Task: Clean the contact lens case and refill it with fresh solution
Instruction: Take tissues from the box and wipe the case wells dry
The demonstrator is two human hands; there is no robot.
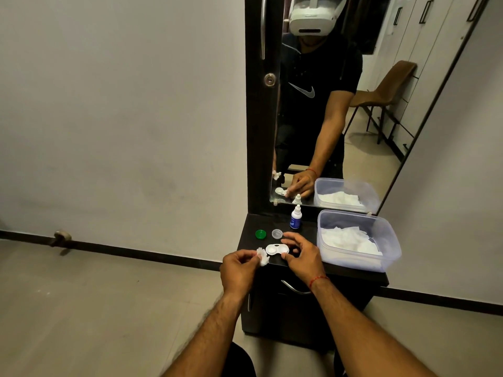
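A white contact lens case [276,249] lies uncapped on the black dresser top [304,235]. My left hand [239,266] pinches a crumpled white tissue [262,257] just left of the case. My right hand [300,254] hovers over the case's right well, fingers spread and curved, thumb near its front edge. A green cap [260,234] and a clear cap [277,234] rest behind the case. A small white solution bottle [295,217] with a blue label stands capped at the back by the mirror.
A clear plastic tub [359,261] holding white tissues fills the right side of the dresser top. A tall mirror [367,104] rises behind. A drawer handle [295,288] sits below the front edge. The grey floor lies to the left.
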